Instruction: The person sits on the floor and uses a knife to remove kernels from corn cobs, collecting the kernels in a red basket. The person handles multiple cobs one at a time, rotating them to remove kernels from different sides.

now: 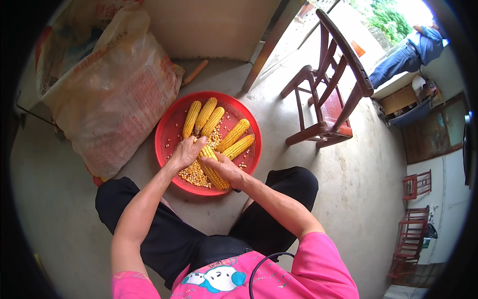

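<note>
Between my knees a round red plastic sieve tray with a mesh bottom rests on the floor. Over it, both hands grip one yellow ear of corn. My left hand is curled at its far end, thumb along the top, though the fingers are partly hidden. My right hand wraps its side with the thumb across the kernels. Loose corn kernels lie heaped below my left hand and scattered about the mesh. Three ears lie at the tray's far left, and two more ears at its right.
A large printed plastic woven sack leans close at the tray's left. To the right stands a dark red wooden chair. A person in blue is by the bright doorway. More wooden chairs line the right wall.
</note>
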`<state>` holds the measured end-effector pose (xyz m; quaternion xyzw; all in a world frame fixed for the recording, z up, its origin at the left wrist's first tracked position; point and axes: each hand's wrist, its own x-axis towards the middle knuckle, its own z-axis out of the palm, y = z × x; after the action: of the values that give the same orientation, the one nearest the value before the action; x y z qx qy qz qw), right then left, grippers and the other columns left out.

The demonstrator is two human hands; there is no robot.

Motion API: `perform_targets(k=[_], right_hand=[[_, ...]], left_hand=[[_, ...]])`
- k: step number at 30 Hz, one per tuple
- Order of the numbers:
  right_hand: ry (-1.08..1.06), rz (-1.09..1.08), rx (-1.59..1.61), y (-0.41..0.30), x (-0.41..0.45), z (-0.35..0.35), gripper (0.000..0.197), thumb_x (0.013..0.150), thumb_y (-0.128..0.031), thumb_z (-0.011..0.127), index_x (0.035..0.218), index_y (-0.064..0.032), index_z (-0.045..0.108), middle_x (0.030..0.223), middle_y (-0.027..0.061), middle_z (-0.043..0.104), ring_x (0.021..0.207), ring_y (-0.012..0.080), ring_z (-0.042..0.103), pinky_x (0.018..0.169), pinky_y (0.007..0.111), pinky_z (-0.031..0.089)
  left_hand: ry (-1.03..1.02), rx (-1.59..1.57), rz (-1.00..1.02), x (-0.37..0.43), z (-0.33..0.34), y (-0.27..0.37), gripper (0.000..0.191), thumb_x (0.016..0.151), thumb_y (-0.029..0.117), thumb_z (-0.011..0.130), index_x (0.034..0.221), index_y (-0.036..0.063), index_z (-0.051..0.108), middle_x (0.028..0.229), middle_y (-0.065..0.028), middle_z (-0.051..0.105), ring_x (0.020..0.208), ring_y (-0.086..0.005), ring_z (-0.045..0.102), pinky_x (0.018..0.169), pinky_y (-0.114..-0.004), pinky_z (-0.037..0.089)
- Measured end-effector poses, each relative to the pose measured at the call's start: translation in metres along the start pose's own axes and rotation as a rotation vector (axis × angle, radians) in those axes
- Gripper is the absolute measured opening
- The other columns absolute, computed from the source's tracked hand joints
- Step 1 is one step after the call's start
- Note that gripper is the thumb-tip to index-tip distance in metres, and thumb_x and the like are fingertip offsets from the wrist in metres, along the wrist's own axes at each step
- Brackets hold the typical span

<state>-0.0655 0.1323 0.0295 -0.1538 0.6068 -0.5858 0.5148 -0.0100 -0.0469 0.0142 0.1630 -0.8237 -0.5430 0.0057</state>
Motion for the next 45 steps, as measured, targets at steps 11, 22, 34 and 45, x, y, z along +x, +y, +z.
perform_targets(k=[11,22,34,45], right_hand=[[-0.007,0.108,0.120,-0.008,-0.009,0.002,0.047,0.093,-0.035,0.057,0.123,0.0009,0.049,0.102,0.0083,0.062,0.084,0.0146,0.062,0.074,0.028,0.052],[0.041,-0.105,-0.282,-0.016,-0.011,0.001,0.070,0.085,-0.044,0.067,0.131,0.0053,0.045,0.119,0.0168,0.059,0.110,0.0239,0.056,0.096,0.032,0.043],[0.000,-0.061,-0.250,-0.004,-0.005,0.004,0.070,0.086,-0.042,0.063,0.135,0.0040,0.043,0.126,0.0183,0.055,0.117,0.0235,0.052,0.100,0.033,0.040],[-0.007,-0.051,-0.185,0.003,-0.001,-0.002,0.076,0.087,-0.043,0.062,0.140,0.0053,0.036,0.132,0.0198,0.051,0.124,0.0251,0.048,0.104,0.034,0.037]], left_hand=[[-0.082,-0.214,-0.243,-0.003,0.002,0.008,0.054,0.098,0.053,0.036,0.082,0.0061,0.057,0.071,-0.0044,0.055,0.057,-0.0104,0.050,0.049,-0.029,0.040],[-0.163,-0.117,-0.113,-0.007,-0.010,0.026,0.060,0.090,0.057,0.052,0.087,-0.0022,0.059,0.079,-0.0058,0.058,0.076,-0.0136,0.051,0.069,-0.032,0.045],[0.006,-0.125,-0.091,0.006,0.007,-0.034,0.054,0.097,0.050,0.037,0.082,0.0040,0.061,0.063,-0.0034,0.057,0.048,-0.0120,0.051,0.041,-0.029,0.038],[-0.222,-0.178,-0.143,-0.006,-0.001,0.005,0.056,0.089,0.059,0.051,0.086,0.0028,0.056,0.066,-0.0020,0.053,0.058,-0.0087,0.047,0.051,-0.026,0.039]])
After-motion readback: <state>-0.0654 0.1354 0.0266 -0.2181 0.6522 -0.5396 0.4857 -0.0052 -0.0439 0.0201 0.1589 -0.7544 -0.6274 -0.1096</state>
